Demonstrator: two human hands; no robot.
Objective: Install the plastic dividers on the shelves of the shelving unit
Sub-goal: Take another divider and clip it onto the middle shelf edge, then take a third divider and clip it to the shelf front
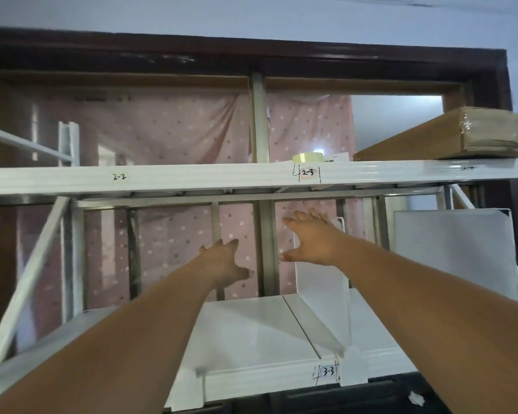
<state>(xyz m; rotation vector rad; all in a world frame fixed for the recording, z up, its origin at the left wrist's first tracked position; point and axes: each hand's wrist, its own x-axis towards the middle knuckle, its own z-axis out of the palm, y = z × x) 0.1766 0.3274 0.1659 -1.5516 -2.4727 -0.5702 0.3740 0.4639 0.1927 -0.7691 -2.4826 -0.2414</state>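
A translucent white plastic divider (322, 291) stands upright on the lower white shelf (251, 333), in line with the "3-3" mark on the front rail. My right hand (311, 239) is spread over its upper left corner, fingers at the top edge and thumb by the left edge; I cannot tell if it touches. My left hand (226, 259) reaches toward the back of the shelf, left of the centre post, fingers apart and empty. A second divider (452, 252) stands further right. A small clear clip (201, 372) sits on the front rail under my left arm.
The upper shelf rail (192, 177) crosses just above my hands, marked "2-2" and "2-3". A tape roll (308, 157) and a cardboard box (461, 135) lie on it. Diagonal braces stand at the left (27, 282). Pink dotted cloth hangs behind.
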